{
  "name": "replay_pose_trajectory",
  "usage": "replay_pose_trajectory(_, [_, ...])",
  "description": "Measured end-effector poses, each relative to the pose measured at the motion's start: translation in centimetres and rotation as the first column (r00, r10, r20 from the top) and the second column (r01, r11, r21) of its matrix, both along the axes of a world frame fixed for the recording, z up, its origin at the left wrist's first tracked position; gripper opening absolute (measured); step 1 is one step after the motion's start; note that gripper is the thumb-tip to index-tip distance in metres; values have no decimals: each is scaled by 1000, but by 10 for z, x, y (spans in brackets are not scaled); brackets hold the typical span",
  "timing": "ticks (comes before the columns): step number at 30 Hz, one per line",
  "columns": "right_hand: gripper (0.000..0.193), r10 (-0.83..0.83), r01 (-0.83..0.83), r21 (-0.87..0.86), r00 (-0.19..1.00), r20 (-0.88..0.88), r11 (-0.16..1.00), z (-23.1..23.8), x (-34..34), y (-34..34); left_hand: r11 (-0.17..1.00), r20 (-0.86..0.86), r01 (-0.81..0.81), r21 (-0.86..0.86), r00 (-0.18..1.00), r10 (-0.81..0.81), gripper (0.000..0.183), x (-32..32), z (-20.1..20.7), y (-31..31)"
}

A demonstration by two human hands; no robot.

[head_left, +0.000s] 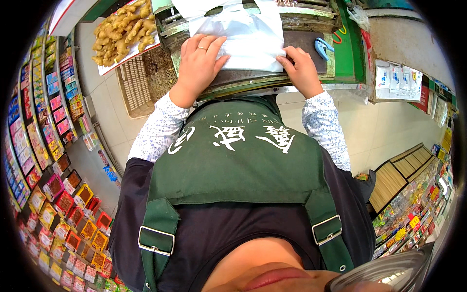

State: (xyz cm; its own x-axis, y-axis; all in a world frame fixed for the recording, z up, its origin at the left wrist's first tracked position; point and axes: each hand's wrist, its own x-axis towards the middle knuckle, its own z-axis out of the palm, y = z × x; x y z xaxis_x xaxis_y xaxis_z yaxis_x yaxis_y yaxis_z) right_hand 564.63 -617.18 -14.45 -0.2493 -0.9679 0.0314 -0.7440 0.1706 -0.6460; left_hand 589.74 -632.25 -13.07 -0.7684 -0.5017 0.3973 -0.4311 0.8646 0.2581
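A white plastic carrier bag [250, 41] with cut-out handles lies flat on the worn counter top in front of me, its handle end pointing away. My left hand [200, 63], a ring on one finger, rests on the bag's left side with fingers stretched over it and thumb apart. At the bag's near right corner, my right hand [301, 68] pinches the edge between thumb and fingers. A light-blue handled tool [322, 47] lies on the dark surface just right of that hand; its exact kind is hard to tell.
Ginger [124, 31] is heaped on the left, above a tan plastic basket [134, 87]. White packets [398, 80] lie on a ledge at the right. Shelves of packaged goods [58, 107] line the left; more stock [413, 209] stands at the lower right.
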Motion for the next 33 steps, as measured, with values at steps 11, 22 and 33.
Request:
replay_pose_trajectory(11, [52,345,-432,-86,811,-472,898,28,44,-15,961,138,261,92,952,-272,43,8,2,-4])
replay_pose_trajectory(22, [27,301,-400,-166,854,-424,902,13,14,-46,990,145,139,-4,980,-137,41,7,6,-17])
replay_pose_trajectory(33, [26,317,-330,64,936,154,942,33,-35,-49,743,-63,-99,661,980,186,19,12,4,-10])
